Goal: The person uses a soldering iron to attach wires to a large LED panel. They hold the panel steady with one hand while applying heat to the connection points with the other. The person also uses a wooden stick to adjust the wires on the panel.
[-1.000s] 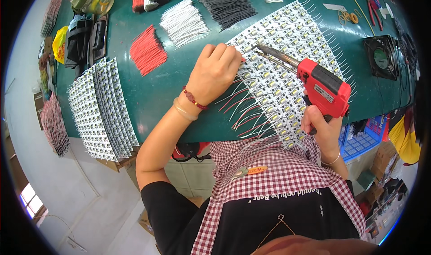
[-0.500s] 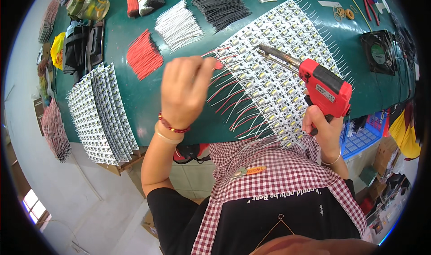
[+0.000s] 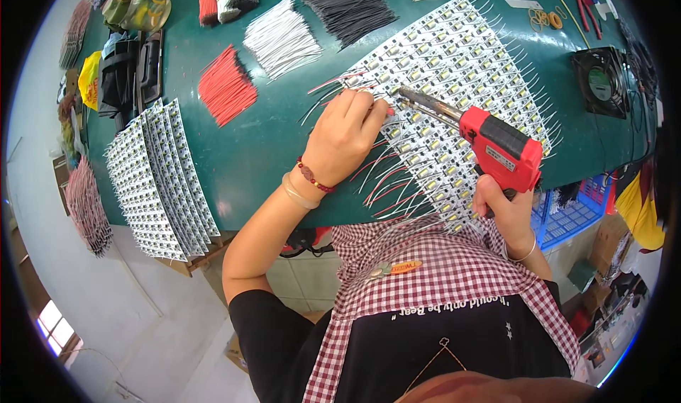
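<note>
My right hand (image 3: pixel 505 203) is wrapped round the grip of a red and black soldering gun (image 3: pixel 505 148). The gun's tip rests at or just over a white LED circuit-board panel (image 3: pixel 468 70), close to its left edge. Beside that tip, my left hand (image 3: pixel 346 128) is closed in a pinch. Red wire (image 3: pixel 390 111) shows at its fingertips; how many pieces it holds is hidden. Red and white wires (image 3: pixel 386 183) stick out along the panel's lower left side. Thin pale wires line its right side.
Loose piles of red wires (image 3: pixel 227 87), white wires (image 3: pixel 282 38) and black wires (image 3: pixel 349 9) lie on the green table (image 3: pixel 188 158). Stacked LED panels (image 3: pixel 159 183) overhang the table's left front edge. A black fan (image 3: pixel 600 82) stands at the right, above a blue crate (image 3: pixel 571 215).
My left hand has moved right, onto the panel's left edge, with the red wire. The soldering gun has shifted slightly left and down, bringing its tip near those fingers.
</note>
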The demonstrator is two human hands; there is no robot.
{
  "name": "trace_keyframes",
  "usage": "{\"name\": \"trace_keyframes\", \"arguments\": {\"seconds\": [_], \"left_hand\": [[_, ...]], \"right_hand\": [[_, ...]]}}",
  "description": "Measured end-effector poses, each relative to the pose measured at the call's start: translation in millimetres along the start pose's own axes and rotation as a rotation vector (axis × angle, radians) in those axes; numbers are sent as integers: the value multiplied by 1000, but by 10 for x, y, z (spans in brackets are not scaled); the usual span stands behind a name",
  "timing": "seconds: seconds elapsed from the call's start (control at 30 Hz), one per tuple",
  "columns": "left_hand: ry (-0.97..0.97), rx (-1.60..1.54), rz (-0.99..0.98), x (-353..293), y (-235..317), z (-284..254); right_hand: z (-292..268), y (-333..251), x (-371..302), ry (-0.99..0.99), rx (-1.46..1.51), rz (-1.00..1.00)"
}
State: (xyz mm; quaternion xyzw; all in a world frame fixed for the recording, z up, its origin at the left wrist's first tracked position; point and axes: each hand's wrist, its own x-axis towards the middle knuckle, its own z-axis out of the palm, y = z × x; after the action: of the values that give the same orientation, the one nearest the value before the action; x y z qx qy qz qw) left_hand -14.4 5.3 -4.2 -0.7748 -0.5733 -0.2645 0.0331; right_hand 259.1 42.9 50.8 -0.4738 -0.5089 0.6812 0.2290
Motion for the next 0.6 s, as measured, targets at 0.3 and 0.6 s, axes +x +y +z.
{"name": "trace_keyframes", "arguments": {"seconds": [0.3,0.6], "left_hand": [[-1,40,-30,-11,0,9],[-20,59,-51,-20,20,35]], "right_hand": [[-10,5,-13,-8,-4,-4],[34,13,11,8,-43,33]]}}
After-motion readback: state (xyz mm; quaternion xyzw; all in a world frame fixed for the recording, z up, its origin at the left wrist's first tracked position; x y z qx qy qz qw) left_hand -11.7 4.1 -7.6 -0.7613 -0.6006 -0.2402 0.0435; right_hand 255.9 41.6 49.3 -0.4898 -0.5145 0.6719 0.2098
